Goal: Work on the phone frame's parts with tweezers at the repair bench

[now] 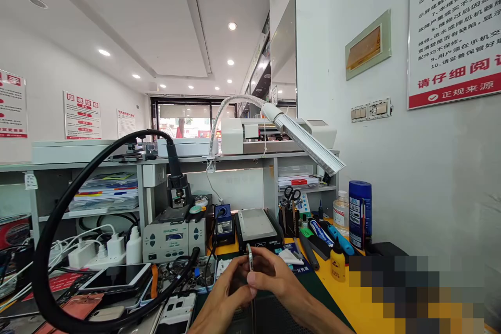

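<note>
Both my hands meet low in the middle of the view over a dark work mat (313,284). My left hand (221,297) and my right hand (276,274) are closed on a thin phone (250,257), held upright and seen edge-on, with its silver rim toward me. Fingers of both hands pinch its sides. The lower part of the phone is hidden behind my fingers.
A hot-air station (174,237) with a thick black hose (58,219) stands at the left. Behind my hands are a heating plate (256,227), a gooseneck lamp (307,143), scissors in a holder (291,209), bottles (359,214), phones and parts (117,279), a power strip (90,253).
</note>
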A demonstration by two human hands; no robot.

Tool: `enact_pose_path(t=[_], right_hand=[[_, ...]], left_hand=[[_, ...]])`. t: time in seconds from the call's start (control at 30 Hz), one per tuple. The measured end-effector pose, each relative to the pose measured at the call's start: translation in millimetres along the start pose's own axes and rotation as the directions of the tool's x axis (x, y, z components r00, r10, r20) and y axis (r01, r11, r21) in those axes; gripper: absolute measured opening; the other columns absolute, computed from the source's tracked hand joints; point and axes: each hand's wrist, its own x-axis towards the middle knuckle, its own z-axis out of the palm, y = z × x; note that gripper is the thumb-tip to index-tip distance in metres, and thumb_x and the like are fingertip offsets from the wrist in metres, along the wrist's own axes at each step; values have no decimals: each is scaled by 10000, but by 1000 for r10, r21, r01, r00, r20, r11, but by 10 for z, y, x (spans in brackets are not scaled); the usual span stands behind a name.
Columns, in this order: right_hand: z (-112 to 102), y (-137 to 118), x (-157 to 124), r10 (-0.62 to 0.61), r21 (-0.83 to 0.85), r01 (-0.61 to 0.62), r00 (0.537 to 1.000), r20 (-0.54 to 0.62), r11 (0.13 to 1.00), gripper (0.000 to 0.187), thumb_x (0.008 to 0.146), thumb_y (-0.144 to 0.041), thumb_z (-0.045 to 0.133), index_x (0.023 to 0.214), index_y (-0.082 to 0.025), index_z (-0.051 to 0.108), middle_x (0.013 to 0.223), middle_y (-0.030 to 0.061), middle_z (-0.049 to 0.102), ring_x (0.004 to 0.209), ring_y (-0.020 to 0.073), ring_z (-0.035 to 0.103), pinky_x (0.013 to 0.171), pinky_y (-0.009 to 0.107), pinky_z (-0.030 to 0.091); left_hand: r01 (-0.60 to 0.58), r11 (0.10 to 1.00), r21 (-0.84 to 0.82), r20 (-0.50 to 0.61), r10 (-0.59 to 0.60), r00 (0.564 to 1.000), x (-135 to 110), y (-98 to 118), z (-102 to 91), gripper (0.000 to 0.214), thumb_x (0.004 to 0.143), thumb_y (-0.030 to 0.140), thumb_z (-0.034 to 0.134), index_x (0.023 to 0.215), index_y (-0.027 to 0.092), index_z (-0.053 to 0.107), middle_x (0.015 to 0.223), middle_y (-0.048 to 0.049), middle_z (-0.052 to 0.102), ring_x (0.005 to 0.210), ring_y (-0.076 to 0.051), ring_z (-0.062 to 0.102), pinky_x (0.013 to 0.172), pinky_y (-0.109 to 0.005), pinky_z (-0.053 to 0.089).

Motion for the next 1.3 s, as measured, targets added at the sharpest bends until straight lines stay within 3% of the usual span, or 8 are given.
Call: enact_pose_path(t=[0.1,0.3,0.47,0.67,0.97,1.13,1.3], right_hand=[[-4,-12,-8,4,-6,-4,1000,4,1000,619,723,-450,864,1257,-207,666,1123,93,719,1158,317,628,1014,429,447],[6,-64,-48,3,-21,-3,1000,6,1000,538,755,-381,826,1244,-212,680,1101,77,721,1122,305,632,987,413,452],[10,-55,-41,-7,-19,7,1000,11,1000,577,737,-402,835,1249,-193,672,1078,78,721,1106,300,633,986,409,452],[3,-42,-37,-13,-17,13,1000,19,1000,548,756,-425,842,1236,-216,678,1105,77,724,1139,300,633,999,401,450],[5,-71,-38,0,-17,1,1000,31,1000,609,751,-450,852,1268,-198,650,1139,96,716,1173,312,626,1041,428,441],[-3,-84,-48,29,-29,-27,998,51,999,622,768,-459,843,1302,-220,632,1180,102,696,1160,319,625,1019,446,449],[4,-84,-45,16,-24,-15,999,41,1000,565,780,-429,826,1274,-215,652,1127,80,709,1151,312,622,1011,431,443]], left_hand=[[31,999,-7,-17,-31,999,16,-21,-2,596,824,453,632,1363,225,521,1157,-80,649,1036,-297,584,870,-394,456],[-28,999,23,-19,28,999,15,-72,4,608,815,522,668,1346,252,550,1234,-87,646,1121,-323,578,943,-405,445],[-49,999,12,0,49,999,29,-84,-8,644,812,542,670,1364,240,533,1273,-98,641,1158,-336,574,958,-415,434],[-10,1000,7,8,9,1000,19,-29,-15,595,832,448,638,1378,242,523,1270,-87,642,1150,-329,581,901,-408,459],[-19,1000,-20,-2,19,1000,-32,46,27,535,843,349,604,1360,228,537,1333,-90,630,1213,-322,561,989,-426,430],[20,999,-44,-24,-21,1000,-44,33,34,588,831,427,649,1364,218,516,1268,-102,652,1218,-341,567,951,-416,448],[-24,999,-27,-8,24,1000,-51,35,31,575,850,473,659,1351,228,520,1279,-96,640,1167,-323,584,939,-409,449]])
